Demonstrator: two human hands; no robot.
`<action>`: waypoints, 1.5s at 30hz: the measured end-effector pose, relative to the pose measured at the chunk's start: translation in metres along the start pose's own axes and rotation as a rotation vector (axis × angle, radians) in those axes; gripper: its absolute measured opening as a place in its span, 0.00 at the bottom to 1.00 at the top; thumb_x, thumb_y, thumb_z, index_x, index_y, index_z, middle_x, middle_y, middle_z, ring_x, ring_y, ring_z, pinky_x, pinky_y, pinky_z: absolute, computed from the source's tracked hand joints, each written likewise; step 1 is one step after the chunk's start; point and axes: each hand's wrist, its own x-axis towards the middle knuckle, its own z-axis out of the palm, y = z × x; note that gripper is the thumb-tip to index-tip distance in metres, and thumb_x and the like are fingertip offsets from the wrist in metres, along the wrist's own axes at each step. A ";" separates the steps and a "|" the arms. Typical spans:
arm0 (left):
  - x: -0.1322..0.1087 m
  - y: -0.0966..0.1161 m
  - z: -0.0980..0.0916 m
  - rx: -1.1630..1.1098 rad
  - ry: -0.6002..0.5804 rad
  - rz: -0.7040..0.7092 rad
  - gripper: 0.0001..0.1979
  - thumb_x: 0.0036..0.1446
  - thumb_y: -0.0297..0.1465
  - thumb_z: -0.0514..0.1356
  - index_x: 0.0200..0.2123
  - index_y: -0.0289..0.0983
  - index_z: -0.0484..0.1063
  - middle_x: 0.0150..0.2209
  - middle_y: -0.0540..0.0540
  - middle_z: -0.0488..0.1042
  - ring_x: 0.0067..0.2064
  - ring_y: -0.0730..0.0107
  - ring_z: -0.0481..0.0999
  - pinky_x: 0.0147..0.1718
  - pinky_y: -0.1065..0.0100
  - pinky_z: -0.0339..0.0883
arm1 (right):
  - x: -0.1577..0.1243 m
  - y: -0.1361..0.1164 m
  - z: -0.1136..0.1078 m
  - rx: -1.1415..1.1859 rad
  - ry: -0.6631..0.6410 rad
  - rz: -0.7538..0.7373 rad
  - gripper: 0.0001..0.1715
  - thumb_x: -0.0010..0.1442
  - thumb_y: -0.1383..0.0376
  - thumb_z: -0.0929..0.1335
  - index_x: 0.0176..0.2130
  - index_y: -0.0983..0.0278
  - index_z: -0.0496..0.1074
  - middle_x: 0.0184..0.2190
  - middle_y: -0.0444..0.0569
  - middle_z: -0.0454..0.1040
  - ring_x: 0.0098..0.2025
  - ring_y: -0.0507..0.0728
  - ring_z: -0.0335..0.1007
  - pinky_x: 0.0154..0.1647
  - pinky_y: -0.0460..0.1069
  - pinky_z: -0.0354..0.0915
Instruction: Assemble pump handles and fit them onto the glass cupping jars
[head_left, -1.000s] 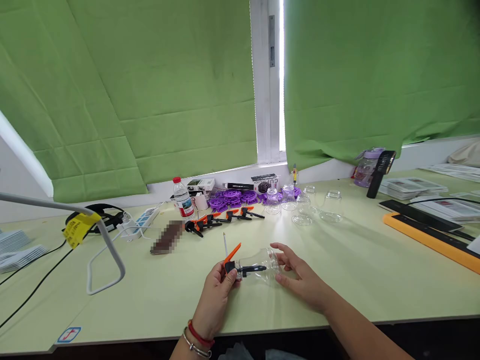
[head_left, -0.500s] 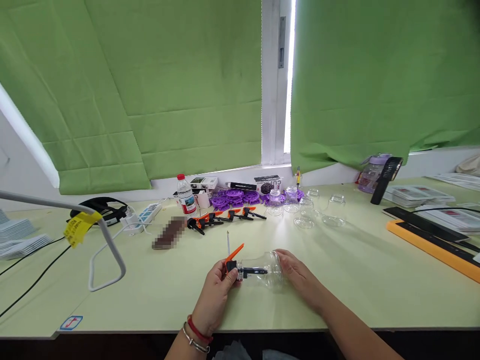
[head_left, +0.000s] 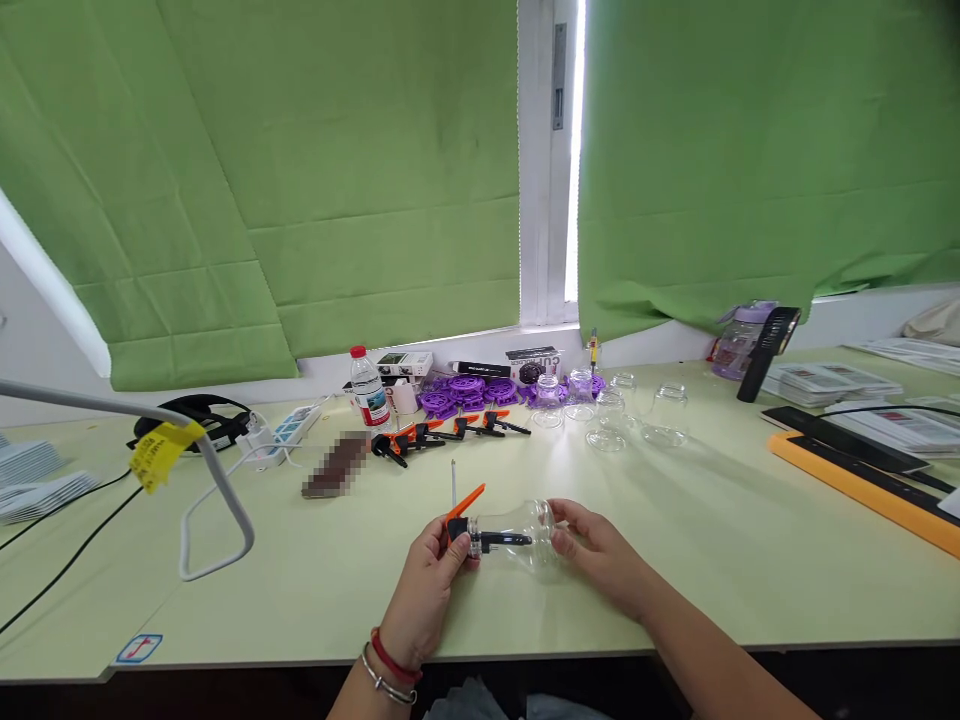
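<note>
My left hand [head_left: 430,568] is closed round the neck end of a clear bottle [head_left: 519,520], its thumb on a black cap [head_left: 456,529] fitted there. An orange lever [head_left: 468,500] sticks up from the cap, and a black stem [head_left: 504,539] runs inside the bottle, which lies on its side. At the wide base, my right hand [head_left: 600,555] grips the bottle with the thumb in front and the fingers behind. Just beyond the left hand, a thin screwdriver-like rod [head_left: 453,482] points away; its lower end is hidden.
Several black-and-orange cap pieces [head_left: 427,437] lie beyond my hands, before a heap of purple plastic parts [head_left: 466,392]. More clear bottles [head_left: 665,415] stand to the right of them. A red-capped water bottle [head_left: 368,385], a grey metal bar [head_left: 225,490] and an orange-edged tool [head_left: 862,490] also occupy the table.
My right hand has shifted its hold at the bottle's base, with the thumb now bent in front. The left hand keeps its grip on the neck. The whole view has shifted slightly.
</note>
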 end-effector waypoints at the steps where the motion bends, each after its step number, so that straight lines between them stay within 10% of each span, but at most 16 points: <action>1: 0.000 0.001 0.000 0.006 -0.010 0.001 0.20 0.52 0.41 0.63 0.42 0.34 0.72 0.35 0.46 0.71 0.35 0.70 0.68 0.37 0.68 0.66 | 0.001 0.000 0.000 -0.035 0.016 -0.004 0.29 0.60 0.45 0.62 0.48 0.62 0.71 0.49 0.54 0.71 0.53 0.64 0.64 0.55 0.57 0.61; 6: -0.002 0.003 0.002 0.022 -0.023 -0.021 0.19 0.52 0.43 0.63 0.40 0.33 0.72 0.33 0.46 0.72 0.34 0.69 0.70 0.35 0.67 0.66 | 0.003 -0.004 0.003 -0.136 0.068 -0.037 0.34 0.63 0.43 0.55 0.38 0.62 0.76 0.46 0.54 0.72 0.53 0.64 0.63 0.58 0.58 0.58; 14: -0.003 0.004 0.003 0.017 -0.010 -0.030 0.19 0.53 0.42 0.62 0.40 0.34 0.71 0.31 0.46 0.72 0.33 0.69 0.70 0.34 0.67 0.66 | -0.006 -0.007 -0.001 0.037 -0.054 0.055 0.49 0.51 0.49 0.71 0.65 0.56 0.51 0.60 0.53 0.61 0.58 0.62 0.58 0.62 0.59 0.52; 28: -0.003 0.008 0.005 0.010 -0.028 -0.009 0.18 0.52 0.43 0.63 0.39 0.34 0.72 0.29 0.47 0.73 0.31 0.71 0.69 0.32 0.68 0.64 | 0.001 -0.001 0.006 -0.053 -0.006 0.029 0.34 0.63 0.44 0.54 0.51 0.60 0.72 0.58 0.53 0.63 0.62 0.65 0.54 0.63 0.60 0.51; 34: -0.002 0.007 0.004 -0.028 0.016 -0.014 0.19 0.50 0.44 0.63 0.37 0.34 0.72 0.29 0.46 0.73 0.32 0.69 0.70 0.34 0.67 0.65 | -0.005 0.005 0.001 0.044 -0.052 0.035 0.46 0.57 0.45 0.65 0.67 0.54 0.44 0.66 0.53 0.51 0.65 0.63 0.49 0.63 0.61 0.50; 45: -0.004 0.008 0.004 -0.018 0.004 -0.016 0.22 0.51 0.45 0.62 0.41 0.33 0.71 0.29 0.48 0.72 0.31 0.70 0.69 0.33 0.67 0.64 | -0.003 -0.005 0.004 -0.090 -0.046 0.016 0.36 0.59 0.46 0.62 0.60 0.62 0.60 0.50 0.54 0.68 0.55 0.64 0.62 0.59 0.59 0.58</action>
